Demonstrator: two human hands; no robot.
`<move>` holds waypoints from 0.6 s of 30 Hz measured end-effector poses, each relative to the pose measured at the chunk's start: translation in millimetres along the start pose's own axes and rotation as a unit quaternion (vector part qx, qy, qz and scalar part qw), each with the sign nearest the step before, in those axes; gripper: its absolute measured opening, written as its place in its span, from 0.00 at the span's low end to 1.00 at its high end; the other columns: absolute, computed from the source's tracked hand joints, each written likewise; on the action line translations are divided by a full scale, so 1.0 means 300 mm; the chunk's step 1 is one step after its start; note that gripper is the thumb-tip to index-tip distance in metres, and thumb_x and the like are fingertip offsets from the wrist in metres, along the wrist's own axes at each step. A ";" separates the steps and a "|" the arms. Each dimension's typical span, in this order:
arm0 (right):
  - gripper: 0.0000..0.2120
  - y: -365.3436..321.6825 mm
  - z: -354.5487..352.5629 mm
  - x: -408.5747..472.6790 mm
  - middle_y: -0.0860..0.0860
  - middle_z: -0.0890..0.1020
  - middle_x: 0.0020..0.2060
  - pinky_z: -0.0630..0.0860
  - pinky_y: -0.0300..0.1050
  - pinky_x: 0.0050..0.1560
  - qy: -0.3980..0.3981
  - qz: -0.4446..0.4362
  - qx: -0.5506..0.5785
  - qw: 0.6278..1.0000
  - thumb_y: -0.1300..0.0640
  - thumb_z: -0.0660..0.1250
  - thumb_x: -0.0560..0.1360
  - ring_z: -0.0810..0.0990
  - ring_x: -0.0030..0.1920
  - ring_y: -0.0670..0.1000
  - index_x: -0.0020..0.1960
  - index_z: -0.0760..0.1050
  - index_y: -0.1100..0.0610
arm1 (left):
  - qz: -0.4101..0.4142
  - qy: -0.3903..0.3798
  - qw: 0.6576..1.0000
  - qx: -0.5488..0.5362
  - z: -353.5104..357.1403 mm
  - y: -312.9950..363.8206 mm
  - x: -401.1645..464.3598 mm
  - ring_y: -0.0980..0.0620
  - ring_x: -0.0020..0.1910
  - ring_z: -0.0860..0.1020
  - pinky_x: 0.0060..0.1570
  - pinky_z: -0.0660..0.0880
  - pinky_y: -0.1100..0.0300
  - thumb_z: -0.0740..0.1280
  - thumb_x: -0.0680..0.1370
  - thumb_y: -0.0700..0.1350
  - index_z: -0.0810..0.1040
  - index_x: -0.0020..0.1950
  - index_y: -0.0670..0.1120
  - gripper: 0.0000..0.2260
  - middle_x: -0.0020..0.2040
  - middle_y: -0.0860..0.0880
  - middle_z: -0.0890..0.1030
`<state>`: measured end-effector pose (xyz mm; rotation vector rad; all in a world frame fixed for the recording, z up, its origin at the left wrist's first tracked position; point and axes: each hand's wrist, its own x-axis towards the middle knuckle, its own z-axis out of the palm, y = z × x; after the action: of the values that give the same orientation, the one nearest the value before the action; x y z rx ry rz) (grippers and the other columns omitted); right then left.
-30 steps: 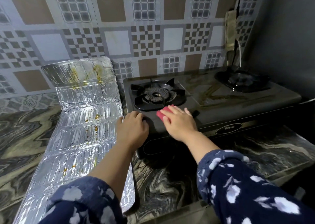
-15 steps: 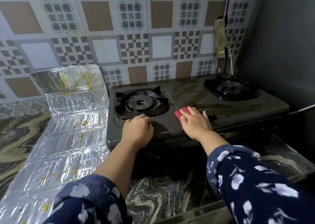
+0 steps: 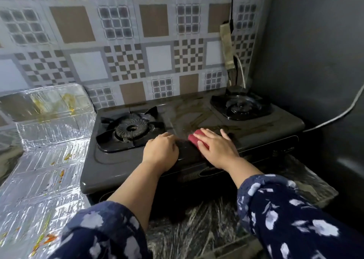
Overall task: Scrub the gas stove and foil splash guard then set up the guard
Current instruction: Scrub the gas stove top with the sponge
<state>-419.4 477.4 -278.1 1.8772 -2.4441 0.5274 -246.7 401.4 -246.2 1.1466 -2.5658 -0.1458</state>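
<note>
Patterned wall tiles back a dark marbled surface [image 3: 197,225] where the right hand [image 3: 217,148] presses a red sponge [image 3: 197,138] flat-fingered onto the gas stove [image 3: 197,121], likely scrubbing mid-top, while the left hand [image 3: 160,152], fingers curled, rests on its front, seemingly to steady it. Left of the stove, the stained foil guard [image 3: 45,160] lies flat, long axis running away toward the wall, far panel bent upward.

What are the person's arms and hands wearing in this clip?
Both arms wear dark navy sleeves with a white leaf-like print, pushed up to leave the forearms bare: left sleeve, right sleeve. The left hand and right hand show no gloves, rings or watch.
</note>
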 end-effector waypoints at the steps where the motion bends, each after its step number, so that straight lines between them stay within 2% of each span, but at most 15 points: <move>1: 0.21 0.041 -0.014 0.000 0.47 0.61 0.76 0.43 0.53 0.76 0.000 0.016 -0.004 1.000 0.46 0.50 0.81 0.57 0.76 0.45 0.73 0.62 0.43 | 0.006 -0.010 1.000 0.002 0.011 0.021 0.017 0.45 0.57 0.77 0.53 0.71 0.53 0.57 0.77 0.45 0.79 0.56 0.49 0.13 0.57 0.49 0.78; 6: 0.22 0.208 -0.070 0.001 0.48 0.57 0.77 0.39 0.55 0.75 -0.023 0.107 -0.038 0.993 0.45 0.46 0.81 0.54 0.77 0.46 0.75 0.58 0.44 | 0.043 -0.044 0.998 -0.015 0.026 0.089 0.098 0.46 0.59 0.76 0.56 0.72 0.53 0.57 0.77 0.44 0.78 0.60 0.52 0.15 0.60 0.50 0.78; 10: 0.24 0.185 -0.068 0.053 0.53 0.56 0.77 0.41 0.56 0.76 -0.036 0.173 -0.063 0.982 0.47 0.46 0.81 0.53 0.77 0.52 0.76 0.56 0.48 | 0.057 -0.098 0.993 -0.025 0.019 0.099 0.160 0.47 0.60 0.76 0.56 0.73 0.53 0.58 0.76 0.43 0.78 0.59 0.54 0.16 0.63 0.52 0.77; 12: 0.23 0.140 -0.045 0.056 0.54 0.57 0.77 0.46 0.53 0.76 -0.016 0.157 -0.050 0.986 0.48 0.48 0.81 0.54 0.77 0.53 0.76 0.58 0.48 | 0.065 -0.106 0.992 -0.034 0.026 0.112 0.187 0.47 0.61 0.75 0.57 0.74 0.53 0.58 0.76 0.43 0.78 0.60 0.55 0.17 0.63 0.52 0.76; 14: 0.22 0.126 -0.031 0.028 0.52 0.58 0.77 0.48 0.50 0.76 0.008 0.106 -0.023 0.994 0.48 0.51 0.81 0.55 0.77 0.51 0.75 0.61 0.47 | 0.078 -0.108 0.990 -0.041 0.036 0.137 0.212 0.47 0.61 0.75 0.58 0.73 0.52 0.58 0.76 0.43 0.78 0.61 0.55 0.17 0.64 0.52 0.76; 16: 0.21 0.159 -0.039 -0.007 0.49 0.60 0.76 0.48 0.50 0.76 0.015 0.075 -0.005 0.997 0.48 0.51 0.81 0.55 0.76 0.48 0.74 0.62 0.45 | 0.097 -0.109 0.988 -0.048 0.050 0.171 0.233 0.48 0.61 0.75 0.59 0.73 0.53 0.58 0.76 0.43 0.77 0.62 0.55 0.18 0.64 0.52 0.76; 18: 0.20 0.221 -0.061 -0.027 0.46 0.60 0.76 0.46 0.52 0.76 0.018 0.091 0.005 0.996 0.47 0.51 0.81 0.55 0.76 0.45 0.73 0.63 0.43 | 0.114 -0.112 0.986 -0.051 0.063 0.211 0.252 0.48 0.62 0.75 0.58 0.72 0.55 0.58 0.76 0.43 0.76 0.63 0.55 0.18 0.65 0.53 0.75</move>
<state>-483.2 504.7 -279.5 1.6434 -2.6079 0.5750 -344.9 387.0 -230.8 0.8318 -2.8254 -0.3659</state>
